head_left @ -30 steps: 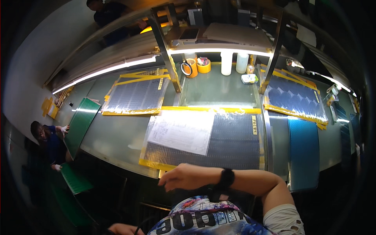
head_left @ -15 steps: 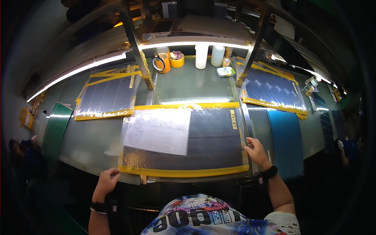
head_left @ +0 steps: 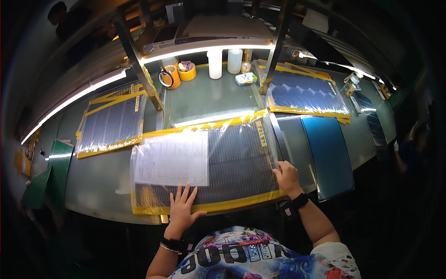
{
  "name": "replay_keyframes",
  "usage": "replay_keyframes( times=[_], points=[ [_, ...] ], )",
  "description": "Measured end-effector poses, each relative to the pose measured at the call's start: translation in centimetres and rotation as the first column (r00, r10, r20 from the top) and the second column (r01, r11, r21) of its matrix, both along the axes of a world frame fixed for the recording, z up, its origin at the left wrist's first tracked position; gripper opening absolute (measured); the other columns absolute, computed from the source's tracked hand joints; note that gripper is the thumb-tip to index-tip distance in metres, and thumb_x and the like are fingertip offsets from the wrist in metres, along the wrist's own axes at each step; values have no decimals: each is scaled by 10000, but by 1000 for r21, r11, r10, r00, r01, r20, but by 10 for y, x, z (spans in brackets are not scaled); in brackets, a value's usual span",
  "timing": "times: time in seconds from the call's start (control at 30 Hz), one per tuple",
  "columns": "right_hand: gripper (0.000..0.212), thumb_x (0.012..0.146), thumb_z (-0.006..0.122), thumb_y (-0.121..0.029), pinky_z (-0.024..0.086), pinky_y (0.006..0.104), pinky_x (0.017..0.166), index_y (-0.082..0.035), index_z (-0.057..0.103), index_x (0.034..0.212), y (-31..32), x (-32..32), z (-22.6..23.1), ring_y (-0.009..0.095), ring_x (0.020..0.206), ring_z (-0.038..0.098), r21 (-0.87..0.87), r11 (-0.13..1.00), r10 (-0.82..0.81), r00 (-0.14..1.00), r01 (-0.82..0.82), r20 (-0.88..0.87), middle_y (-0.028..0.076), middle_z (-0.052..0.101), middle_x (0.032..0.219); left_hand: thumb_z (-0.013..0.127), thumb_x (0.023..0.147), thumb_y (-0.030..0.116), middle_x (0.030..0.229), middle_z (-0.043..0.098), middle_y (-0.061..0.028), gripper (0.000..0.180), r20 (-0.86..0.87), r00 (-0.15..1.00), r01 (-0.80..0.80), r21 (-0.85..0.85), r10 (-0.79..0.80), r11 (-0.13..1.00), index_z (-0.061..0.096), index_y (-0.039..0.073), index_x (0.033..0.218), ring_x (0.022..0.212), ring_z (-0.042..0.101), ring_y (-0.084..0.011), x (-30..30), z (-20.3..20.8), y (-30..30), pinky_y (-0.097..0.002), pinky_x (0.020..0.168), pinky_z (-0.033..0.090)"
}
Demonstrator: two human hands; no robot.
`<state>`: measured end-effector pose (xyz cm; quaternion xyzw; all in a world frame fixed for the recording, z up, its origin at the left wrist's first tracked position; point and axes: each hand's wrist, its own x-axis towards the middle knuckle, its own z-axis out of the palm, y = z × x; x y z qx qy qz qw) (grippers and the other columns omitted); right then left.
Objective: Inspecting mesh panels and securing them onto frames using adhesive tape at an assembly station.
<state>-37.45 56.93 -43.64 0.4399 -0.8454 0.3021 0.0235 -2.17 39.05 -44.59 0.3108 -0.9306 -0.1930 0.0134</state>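
Observation:
A dark patterned film sheet [head_left: 237, 158] with yellow tape along its far and near edges lies on the glass-topped table before me, in a clear plastic cover. On its left half rests a white printed form [head_left: 169, 160]. My left hand [head_left: 182, 209] is open, fingers spread flat on the near edge of the sheet, fingertips at the form's lower edge. At the sheet's right edge, my right hand [head_left: 289, 179] is closed, its curled fingers pinching the clear margin. Its exact hold is partly hidden by the hand itself.
Similar taped sheets [head_left: 111, 123] lie left, and more [head_left: 304, 95] at the far right. A teal panel [head_left: 327, 153] is right of me. Tape rolls [head_left: 187, 72], a white bottle [head_left: 214, 64] and a small box [head_left: 245, 79] stand beneath the lit shelf. At left, someone handles a green board [head_left: 58, 160].
My left hand has moved right from the sheet's corner and spread flat on it. My right hand has closed at the right edge. The sheet appears tilted; the green board now looks folded.

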Motion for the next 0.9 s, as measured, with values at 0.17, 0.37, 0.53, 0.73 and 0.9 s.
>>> replay_keyframes(
  times=[0.17, 0.37, 0.53, 0.73, 0.9],
  points=[
    [174, 835, 708, -194, 506, 455, 658, -62, 611, 775, 17, 5, -1, 332, 755, 658, 279, 959, -5, 987, 51, -162, 110, 627, 772, 777, 804, 399, 1509, 464, -116, 636, -178, 984, 26, 194, 9, 981, 591, 176, 1370, 1456, 313, -378, 33, 4, 15, -635, 1152, 168],
    [126, 844, 660, -142, 496, 420, 657, -65, 611, 757, 36, 8, 9, 308, 759, 617, 201, 979, 24, 953, 39, -301, 93, 580, 764, 547, 1028, 297, 976, 730, -171, 403, 96, 867, -208, 962, 489, 180, 662, -79, 1114, 954, 707, -235, 93, 4, 29, -329, 869, 550],
    [38, 831, 628, -76, 509, 407, 697, -57, 657, 816, 42, 30, 5, 293, 817, 602, 55, 997, -30, 960, 47, -277, 87, 567, 791, 476, 995, 534, 1214, 628, -249, 718, 324, 742, -92, 917, 587, -389, 369, -37, 1416, 1151, 627, -342, 99, -37, 31, -463, 973, 517],
    [336, 1035, 467, -148, 574, 314, 568, 48, 537, 1298, 67, 62, -5, 236, 676, 704, -211, 804, 99, 224, 556, 969, 174, 703, 952, 546, 984, 498, 1101, 666, -193, 551, 373, 570, -187, 927, 732, -326, 539, 42, 1293, 1016, 668, -311, 97, -61, 20, -465, 882, 559],
    [221, 956, 626, -168, 480, 253, 462, 23, 615, 1068, 125, 72, -14, 166, 576, 648, 171, 914, -259, 205, 368, 944, 135, 699, 823, 521, 1011, 440, 1164, 645, -222, 561, 236, 718, -260, 964, 655, -63, 497, -24, 1325, 1025, 668, -348, 126, -46, 15, -503, 913, 552]
  ],
)
